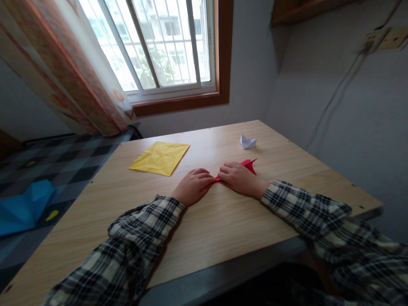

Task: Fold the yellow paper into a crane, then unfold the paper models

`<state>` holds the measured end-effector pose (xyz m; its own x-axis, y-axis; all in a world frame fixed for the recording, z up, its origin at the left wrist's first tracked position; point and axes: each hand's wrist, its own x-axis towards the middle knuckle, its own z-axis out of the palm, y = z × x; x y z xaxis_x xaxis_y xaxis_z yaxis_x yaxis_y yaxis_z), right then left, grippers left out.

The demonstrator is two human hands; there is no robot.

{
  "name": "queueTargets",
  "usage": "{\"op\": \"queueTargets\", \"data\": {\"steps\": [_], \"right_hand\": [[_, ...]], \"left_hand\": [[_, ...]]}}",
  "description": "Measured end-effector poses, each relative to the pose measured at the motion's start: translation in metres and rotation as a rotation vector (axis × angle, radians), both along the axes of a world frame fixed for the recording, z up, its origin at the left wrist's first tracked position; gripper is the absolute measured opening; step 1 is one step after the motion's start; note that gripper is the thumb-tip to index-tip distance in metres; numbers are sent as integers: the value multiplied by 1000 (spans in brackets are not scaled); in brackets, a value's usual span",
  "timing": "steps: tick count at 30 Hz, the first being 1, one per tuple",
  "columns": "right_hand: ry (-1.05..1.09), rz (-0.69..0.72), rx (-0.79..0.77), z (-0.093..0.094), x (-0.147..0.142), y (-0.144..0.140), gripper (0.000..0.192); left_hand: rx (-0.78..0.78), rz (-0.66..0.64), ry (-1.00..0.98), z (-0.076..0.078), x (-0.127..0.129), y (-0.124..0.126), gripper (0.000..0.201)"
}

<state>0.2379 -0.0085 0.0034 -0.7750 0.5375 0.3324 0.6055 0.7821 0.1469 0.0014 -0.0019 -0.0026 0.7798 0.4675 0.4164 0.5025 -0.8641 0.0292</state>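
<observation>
A piece of folded red paper [250, 165] lies low over the middle of the wooden table, mostly covered by my hands. My left hand [195, 185] pinches its left end between closed fingers. Over its middle, my right hand [241, 178] is closed on the paper, and two pointed red flaps stick out beyond it to the right. A thin strip of red shows between the two hands. The rest of the fold is hidden under my fingers.
Yellow creased paper [159, 158] lies flat at the table's back left. A small white folded paper boat [247, 142] stands at the back right. Blue folded paper [27, 206] rests on the checked cloth [78, 187] left of the wooden table [204, 238]. Behind are a window and curtain [83, 72].
</observation>
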Motion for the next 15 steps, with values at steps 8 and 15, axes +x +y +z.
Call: {"op": "queueTargets", "data": {"steps": [8,15], "right_hand": [[26,68,-93,10,5,-6,18],[62,37,-106,14,6,-12,26]], "left_hand": [[4,14,50,5,0,-4,24],[90,52,75,9,3,-8,23]]}}
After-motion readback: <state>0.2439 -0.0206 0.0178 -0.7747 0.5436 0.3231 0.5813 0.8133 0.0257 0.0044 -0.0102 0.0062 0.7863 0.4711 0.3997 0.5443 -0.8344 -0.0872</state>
